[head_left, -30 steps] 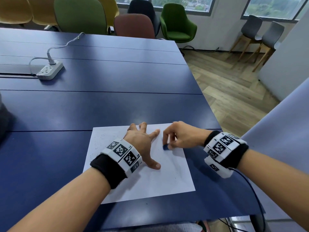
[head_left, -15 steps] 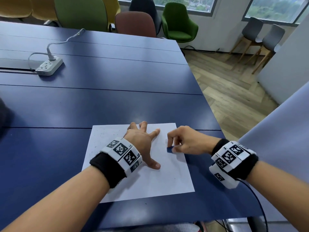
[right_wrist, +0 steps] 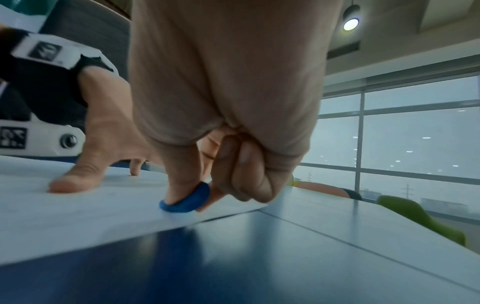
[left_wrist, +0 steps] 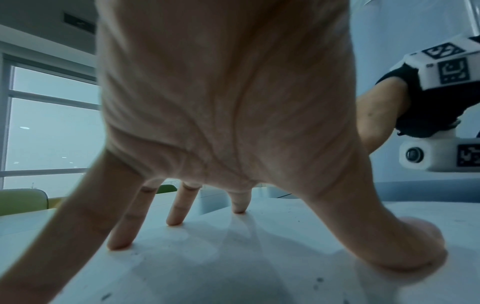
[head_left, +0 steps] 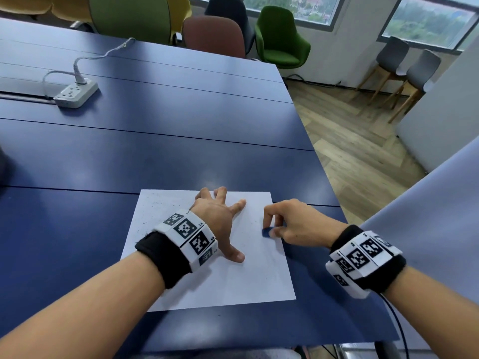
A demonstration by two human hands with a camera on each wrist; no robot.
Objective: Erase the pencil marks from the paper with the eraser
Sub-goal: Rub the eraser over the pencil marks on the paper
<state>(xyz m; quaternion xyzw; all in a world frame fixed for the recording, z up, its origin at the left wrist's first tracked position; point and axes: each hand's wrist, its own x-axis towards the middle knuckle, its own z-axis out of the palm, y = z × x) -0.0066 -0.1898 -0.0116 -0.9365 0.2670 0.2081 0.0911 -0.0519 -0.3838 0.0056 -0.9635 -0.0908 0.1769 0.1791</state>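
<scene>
l hand (head_left: pixel 220 221) flat, fingers spread, pressing paper (head_left: pixel 181 288) on worktop (head_left: pixel 155 156). r hand (head_left: pixel 293 224) pinches blue eraser (head_left: pixel 267 232) w/ thumb + fingers, touching paper nr right edge.

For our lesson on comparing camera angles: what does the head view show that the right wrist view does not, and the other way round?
Only the head view shows the whole paper, its dark specks, the power strip and both wristbands.

Only the right wrist view shows, from low and close, the eraser touching the paper near its edge, and a ceiling lamp.

Both show the right hand pinching the blue eraser, the left hand spread on the paper, and the blue table.
</scene>
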